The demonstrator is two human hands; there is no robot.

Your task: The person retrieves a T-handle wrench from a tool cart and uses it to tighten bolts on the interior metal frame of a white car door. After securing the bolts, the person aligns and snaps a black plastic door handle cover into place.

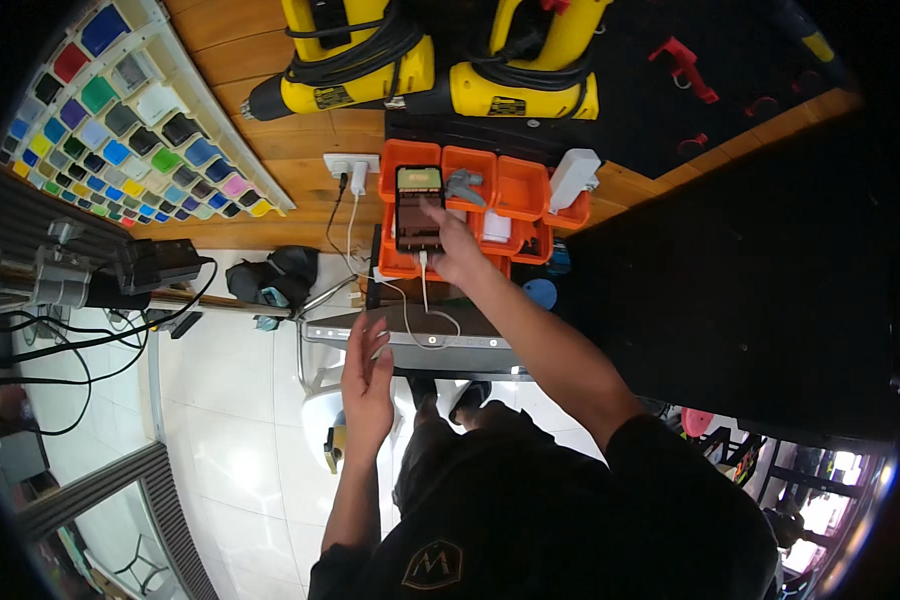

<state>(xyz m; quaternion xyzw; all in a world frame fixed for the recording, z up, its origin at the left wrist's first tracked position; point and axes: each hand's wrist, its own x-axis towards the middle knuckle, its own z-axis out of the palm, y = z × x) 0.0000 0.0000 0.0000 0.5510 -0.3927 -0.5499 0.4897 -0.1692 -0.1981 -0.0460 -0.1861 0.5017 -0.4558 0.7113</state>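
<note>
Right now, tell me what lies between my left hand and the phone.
In the head view, a white cable and the edge of an orange bin lie between your left hand and the phone.

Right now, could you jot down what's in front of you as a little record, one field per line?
Left hand: the left hand is raised, open and holding nothing
Right hand: the right hand is at the smartphone, fingers over its screen; contact is hard to tell
Cable: a white charging cable enters the phone's lower end
Behind the phone: orange storage bins
Above the bins: two yellow power tools, black cords wound around them
Left wall: rows of colour swatches
Floor: pale tiles
</note>
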